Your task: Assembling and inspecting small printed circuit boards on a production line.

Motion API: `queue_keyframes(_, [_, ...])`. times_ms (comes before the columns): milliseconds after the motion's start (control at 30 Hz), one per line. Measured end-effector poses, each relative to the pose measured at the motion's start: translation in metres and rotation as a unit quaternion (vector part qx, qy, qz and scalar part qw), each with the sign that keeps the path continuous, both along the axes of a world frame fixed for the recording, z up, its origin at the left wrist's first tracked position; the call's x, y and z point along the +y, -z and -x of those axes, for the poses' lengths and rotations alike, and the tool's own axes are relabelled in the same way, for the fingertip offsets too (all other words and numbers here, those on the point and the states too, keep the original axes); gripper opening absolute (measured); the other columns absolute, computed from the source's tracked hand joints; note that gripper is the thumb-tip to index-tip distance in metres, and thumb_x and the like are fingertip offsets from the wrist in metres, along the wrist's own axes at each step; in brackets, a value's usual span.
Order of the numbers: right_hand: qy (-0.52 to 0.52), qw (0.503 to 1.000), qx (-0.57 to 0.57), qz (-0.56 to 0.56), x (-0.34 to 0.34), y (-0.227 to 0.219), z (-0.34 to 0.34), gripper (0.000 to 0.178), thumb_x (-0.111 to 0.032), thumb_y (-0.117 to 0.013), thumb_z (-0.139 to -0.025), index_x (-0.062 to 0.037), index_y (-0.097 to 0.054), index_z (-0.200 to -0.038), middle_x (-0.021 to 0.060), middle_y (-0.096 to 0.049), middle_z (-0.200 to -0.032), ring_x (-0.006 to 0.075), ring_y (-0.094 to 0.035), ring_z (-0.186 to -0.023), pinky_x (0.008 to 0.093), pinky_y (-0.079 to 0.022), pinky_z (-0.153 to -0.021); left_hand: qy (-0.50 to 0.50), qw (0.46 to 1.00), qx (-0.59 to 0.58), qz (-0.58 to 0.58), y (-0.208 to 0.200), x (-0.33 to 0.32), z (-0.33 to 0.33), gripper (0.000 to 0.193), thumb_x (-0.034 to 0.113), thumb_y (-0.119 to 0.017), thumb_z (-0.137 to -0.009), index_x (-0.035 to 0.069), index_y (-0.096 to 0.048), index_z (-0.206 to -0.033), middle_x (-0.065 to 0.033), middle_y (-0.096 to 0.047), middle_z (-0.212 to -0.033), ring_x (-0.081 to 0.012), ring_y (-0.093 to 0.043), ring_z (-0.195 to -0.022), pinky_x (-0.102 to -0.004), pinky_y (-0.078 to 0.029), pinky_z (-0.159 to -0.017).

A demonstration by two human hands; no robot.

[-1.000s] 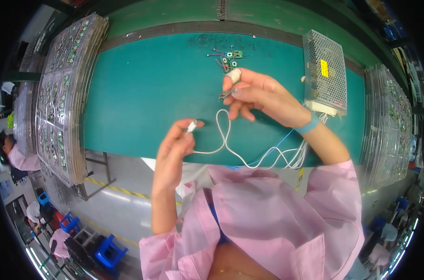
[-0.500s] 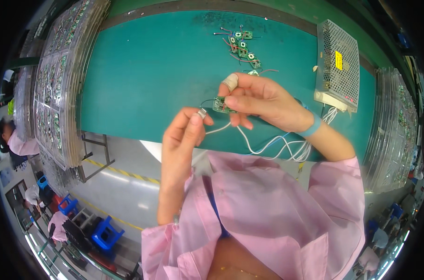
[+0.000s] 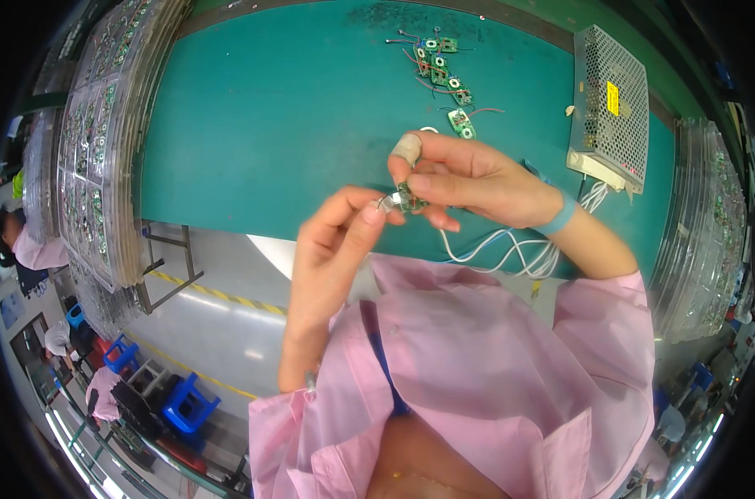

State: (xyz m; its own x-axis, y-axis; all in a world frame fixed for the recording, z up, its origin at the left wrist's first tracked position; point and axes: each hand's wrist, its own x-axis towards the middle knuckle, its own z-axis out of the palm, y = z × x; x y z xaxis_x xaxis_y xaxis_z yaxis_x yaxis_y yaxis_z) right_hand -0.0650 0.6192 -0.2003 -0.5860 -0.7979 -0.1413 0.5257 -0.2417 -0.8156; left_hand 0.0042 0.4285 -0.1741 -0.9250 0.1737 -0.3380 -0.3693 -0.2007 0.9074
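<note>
Between the thumb and fingers of my right hand (image 3: 494,190) is a small green circuit board (image 3: 412,197). My right index finger has a beige wrap, and a light blue band circles that wrist. My left hand (image 3: 334,243) pinches a small silver metal piece (image 3: 390,201), which looks like a plug. It is at the board's left edge; I cannot tell whether it is seated in it. My fingers partly cover both parts. Beyond my hands, a loose circuit board (image 3: 461,124) with a red wire lies on the green mat (image 3: 269,125).
Several more wired boards (image 3: 439,68) lie farther back. At the right stands a perforated metal power supply box (image 3: 614,100), with white cables (image 3: 523,256) running toward my hands. Stacked clear trays of boards (image 3: 95,158) rise at the left, others (image 3: 700,224) at the right.
My left hand has moved right, bringing the silver piece up against the board. The board has tilted and shifted slightly right in my right hand. The view has shifted a little.
</note>
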Motion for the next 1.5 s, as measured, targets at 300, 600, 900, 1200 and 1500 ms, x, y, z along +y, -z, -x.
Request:
queue_keyframes(300, [-0.034, 0.993, 0.083, -0.074, 0.002, -0.002, 0.001, 0.015, -0.015, -0.050, -0.094, -0.0052, -0.049, -0.106, 0.0003, -0.054, -0.081, 0.0061, -0.046, -0.063, 0.0168, -0.038, -0.055, 0.045, 0.997, 0.027, 0.052, 0.011, -0.005, -0.002, 0.014, 0.013, -0.053, -0.093, 0.003, -0.062, -0.093, -0.0014, -0.060, -0.082, -0.0071, -0.044, -0.072, -0.0184, -0.036, -0.068])
queue_keyframes(600, [-0.064, 0.981, 0.145, -0.116, 0.003, -0.006, 0.003, 0.020, -0.020, -0.048, -0.096, -0.0042, -0.049, -0.107, 0.0011, -0.055, -0.083, 0.0081, -0.048, -0.065, 0.0200, -0.040, -0.058, 0.050, 0.998, 0.021, 0.031, 0.015, -0.003, -0.003, 0.014, 0.016, -0.054, -0.093, 0.003, -0.061, -0.094, -0.0012, -0.058, -0.080, -0.0075, -0.043, -0.070, -0.0183, -0.035, -0.067])
queue_keyframes(900, [-0.049, 0.995, -0.023, -0.089, 0.009, -0.012, 0.015, 0.028, -0.028, -0.044, -0.098, -0.0029, -0.056, -0.097, 0.0040, -0.057, -0.077, 0.0118, -0.052, -0.065, 0.0215, -0.043, -0.063, -0.023, 0.990, 0.023, -0.134, 0.028, -0.008, -0.004, 0.016, 0.019, -0.052, -0.094, 0.003, -0.057, -0.094, -0.0005, -0.056, -0.077, -0.0065, -0.043, -0.068, -0.0166, -0.034, -0.064])
queue_keyframes(1200, [-0.164, 0.983, 0.018, -0.078, 0.005, -0.010, 0.007, 0.036, -0.029, -0.044, -0.097, -0.0050, -0.061, -0.077, 0.0024, -0.058, -0.073, 0.0081, -0.048, -0.059, 0.0193, -0.040, -0.056, 0.052, 0.994, -0.008, -0.097, 0.021, -0.006, -0.005, 0.014, 0.017, -0.053, -0.093, 0.004, -0.057, -0.091, 0.0002, -0.056, -0.077, -0.0053, -0.044, -0.070, -0.0154, -0.033, -0.064])
queue_keyframes(1500, [-0.162, 0.980, 0.051, -0.107, 0.005, -0.006, 0.007, 0.033, -0.027, -0.046, -0.097, -0.0049, -0.061, -0.077, 0.0004, -0.057, -0.070, 0.0057, -0.044, -0.056, 0.0180, -0.036, -0.049, 0.066, 0.997, -0.027, -0.037, 0.012, -0.005, -0.002, 0.012, 0.016, -0.054, -0.092, 0.004, -0.057, -0.090, 0.0005, -0.055, -0.074, -0.0053, -0.043, -0.067, -0.0154, -0.033, -0.063])
